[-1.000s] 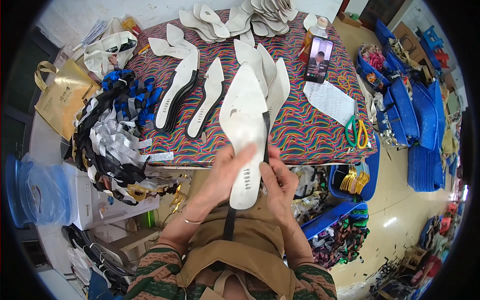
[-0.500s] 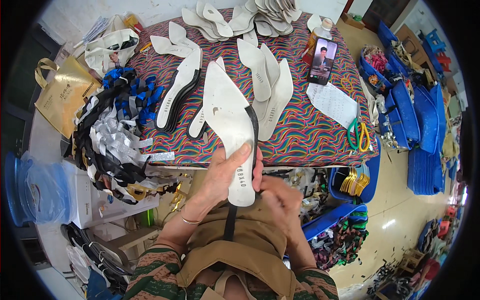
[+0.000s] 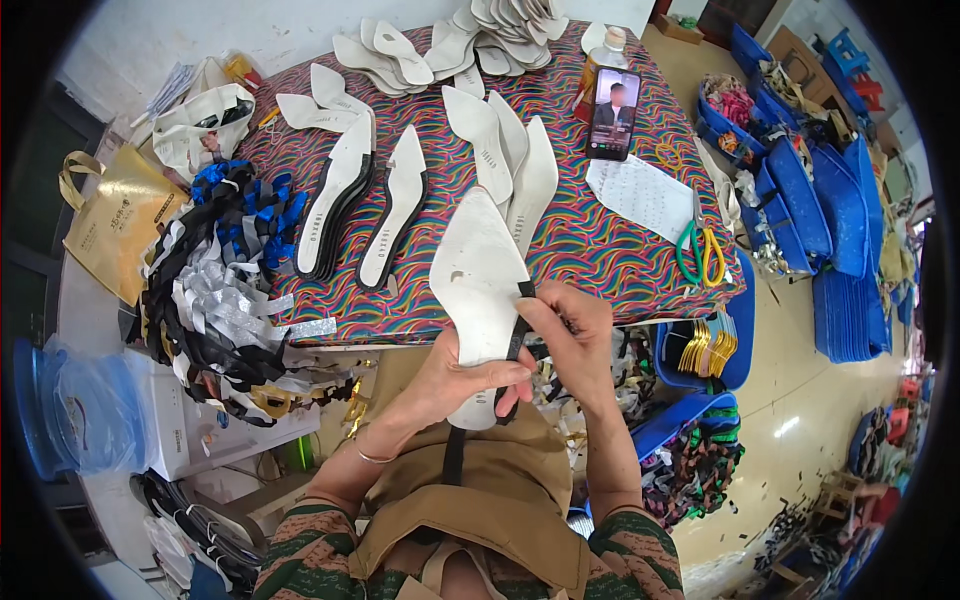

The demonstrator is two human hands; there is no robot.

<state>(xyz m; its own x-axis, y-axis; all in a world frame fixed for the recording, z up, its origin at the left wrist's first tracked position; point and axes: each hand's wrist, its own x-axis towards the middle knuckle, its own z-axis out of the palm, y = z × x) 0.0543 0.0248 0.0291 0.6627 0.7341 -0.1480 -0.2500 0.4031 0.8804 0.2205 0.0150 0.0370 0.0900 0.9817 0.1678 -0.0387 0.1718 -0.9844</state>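
Note:
A white pointed shoe insole (image 3: 475,265) is upright in front of me, toe away from me. My left hand (image 3: 440,378) grips its narrow heel part, thumb across the top face. Along the insole's right edge runs a black strip (image 3: 517,340). My right hand (image 3: 572,325) is closed at that edge, thumb and finger pinching the black strip near the widest part. Beyond lie a black-edged insole (image 3: 393,215) and a stack of black-edged insoles (image 3: 335,205). Plain white insoles (image 3: 535,185) lie behind the held one.
On the patterned tablecloth (image 3: 620,265) are a phone (image 3: 612,112), a bottle (image 3: 605,60), a paper sheet (image 3: 645,195) and scissors (image 3: 700,250). Piled insoles (image 3: 490,40) lie at the back. Strips (image 3: 215,290) hang off the left side. Blue bins (image 3: 840,220) stand at right.
My right hand has moved up from the heel to the insole's right edge and pinches the black strip there. The insole sits slightly lower. The view has shifted a little.

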